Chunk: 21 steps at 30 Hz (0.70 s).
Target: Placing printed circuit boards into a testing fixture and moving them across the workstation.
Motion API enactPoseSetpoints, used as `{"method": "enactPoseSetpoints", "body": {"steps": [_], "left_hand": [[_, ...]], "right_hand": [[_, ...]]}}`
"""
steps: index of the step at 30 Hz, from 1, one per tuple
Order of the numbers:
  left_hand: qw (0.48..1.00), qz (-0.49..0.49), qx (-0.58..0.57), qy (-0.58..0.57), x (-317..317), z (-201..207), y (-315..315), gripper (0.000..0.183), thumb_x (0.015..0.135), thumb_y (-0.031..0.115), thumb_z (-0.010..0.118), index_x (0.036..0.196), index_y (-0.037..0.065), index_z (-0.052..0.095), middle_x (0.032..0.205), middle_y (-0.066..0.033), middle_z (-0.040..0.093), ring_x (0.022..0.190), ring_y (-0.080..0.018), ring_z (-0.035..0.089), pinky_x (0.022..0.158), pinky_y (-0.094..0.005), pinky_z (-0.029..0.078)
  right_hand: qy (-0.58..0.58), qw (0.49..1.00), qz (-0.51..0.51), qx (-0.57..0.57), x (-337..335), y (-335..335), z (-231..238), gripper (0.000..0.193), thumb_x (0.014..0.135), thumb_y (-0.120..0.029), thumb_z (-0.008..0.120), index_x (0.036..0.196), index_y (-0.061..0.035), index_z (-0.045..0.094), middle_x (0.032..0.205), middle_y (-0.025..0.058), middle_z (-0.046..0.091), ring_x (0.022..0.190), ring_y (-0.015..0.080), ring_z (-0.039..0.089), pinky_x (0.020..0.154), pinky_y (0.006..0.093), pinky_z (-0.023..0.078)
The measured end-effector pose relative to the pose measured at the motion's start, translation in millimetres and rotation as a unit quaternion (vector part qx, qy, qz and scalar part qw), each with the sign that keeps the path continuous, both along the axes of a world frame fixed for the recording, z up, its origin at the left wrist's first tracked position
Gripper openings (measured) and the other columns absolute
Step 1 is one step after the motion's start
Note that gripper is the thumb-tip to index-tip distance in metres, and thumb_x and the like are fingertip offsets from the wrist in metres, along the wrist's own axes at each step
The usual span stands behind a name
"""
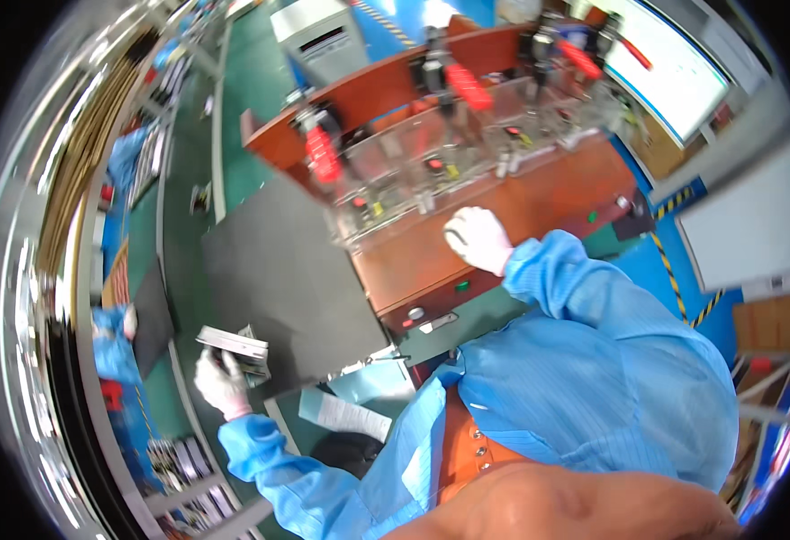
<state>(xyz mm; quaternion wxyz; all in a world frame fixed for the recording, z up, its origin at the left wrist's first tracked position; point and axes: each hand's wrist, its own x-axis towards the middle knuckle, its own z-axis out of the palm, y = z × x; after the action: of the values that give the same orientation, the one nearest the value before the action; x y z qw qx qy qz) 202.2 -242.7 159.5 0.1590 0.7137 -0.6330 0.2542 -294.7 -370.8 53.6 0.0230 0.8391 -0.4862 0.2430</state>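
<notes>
Nearest the camera, at 6 o'clock, a blue smock (593,378) hangs open over an orange garment with snap buttons. Both sleeves run outward from it.

Left hand (222,382), white-gloved, at 8 o'clock: fingers curled shut around the near end of a stack (235,345) of thin flat plates. The stack is grey and metallic-looking, rectangular, with layered edges showing along its side; it lies roughly level, tilted slightly away. It sits at the near left corner of a dark mat (278,270), overlapping that corner; whether it rests on the mat or is held clear cannot be told.

Just beside the stack, toward 6 o'clock, a white paper sheet (345,416) lies on a pale blue surface.

Right hand (478,238), white-gloved, just right of centre: palm down on the brown fixture (539,202), fingers pressed together and bent under. Whether they grip anything cannot be told.

The fixture's front face carries a green button (462,286), a grey knob (415,313) and a small silver plate. Its top is a flat reddish-brown board.

Beyond the right hand, at 12 o'clock, clear plastic guards (431,171) stand along the fixture, with small red and yellow parts inside. Behind them stand toggle clamps with red handles (323,153), spaced from 11 to 1 o'clock.

Further out, the floor (260,90) is green at 11 o'clock. A grey machine (318,36) stands at 12 o'clock. Yellow-black hazard tape (674,270) marks the floor at 3 o'clock. Racks of parts line the rim at 9 o'clock, blurred.
</notes>
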Motion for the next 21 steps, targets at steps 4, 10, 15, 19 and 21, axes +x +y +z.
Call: {"method": "enactPoseSetpoints", "body": {"steps": [4,10,15,19,21], "left_hand": [[0.990,0.063,0.110,0.054,-77,-7,-32,0.028,0.082,0.035,0.060,0.091,0.008,0.058,0.070,-0.0111,0.063,0.059,-0.0327,0.060,0.058,-0.0405,0.049],[0.959,0.207,0.186,0.050,-122,-56,-58,0.047,0.083,0.055,0.050,0.085,0.008,0.055,0.069,-0.0124,0.064,0.061,-0.0340,0.061,0.058,-0.0436,0.049],[0.957,0.178,0.229,0.020,-122,-59,-60,0.055,0.082,0.061,0.047,0.087,0.008,0.057,0.067,-0.0127,0.064,0.065,-0.0342,0.063,0.060,-0.0441,0.049],[0.984,0.099,0.123,-0.080,-111,-50,-72,0.056,0.080,0.061,0.048,0.089,0.007,0.061,0.071,-0.0135,0.065,0.072,-0.0334,0.064,0.065,-0.0439,0.050],[0.962,0.115,0.249,0.005,-99,-52,-83,0.053,0.079,0.058,0.051,0.090,0.007,0.063,0.074,-0.0126,0.066,0.074,-0.0319,0.064,0.067,-0.0422,0.050]], "right_hand": [[-0.075,0.995,-0.033,-0.054,4,4,-20,0.010,0.079,-0.021,0.053,0.082,-0.0126,0.058,0.089,0.0064,0.053,0.079,0.0260,0.051,0.074,0.0367,0.041],[-0.098,0.993,-0.031,-0.053,-2,5,-24,0.009,0.080,-0.022,0.054,0.081,-0.0131,0.057,0.087,0.0064,0.052,0.078,0.0259,0.050,0.073,0.0372,0.040],[-0.091,0.995,-0.028,-0.038,-2,5,-17,0.010,0.080,-0.022,0.054,0.081,-0.0130,0.057,0.087,0.0065,0.052,0.077,0.0260,0.050,0.073,0.0375,0.040],[-0.082,0.996,-0.022,-0.035,-4,4,-16,0.010,0.080,-0.022,0.054,0.081,-0.0130,0.057,0.087,0.0067,0.051,0.077,0.0257,0.050,0.073,0.0374,0.040],[-0.088,0.995,-0.021,-0.031,-3,5,-16,0.010,0.080,-0.022,0.053,0.082,-0.0130,0.057,0.087,0.0068,0.051,0.077,0.0256,0.050,0.073,0.0373,0.040]]}}
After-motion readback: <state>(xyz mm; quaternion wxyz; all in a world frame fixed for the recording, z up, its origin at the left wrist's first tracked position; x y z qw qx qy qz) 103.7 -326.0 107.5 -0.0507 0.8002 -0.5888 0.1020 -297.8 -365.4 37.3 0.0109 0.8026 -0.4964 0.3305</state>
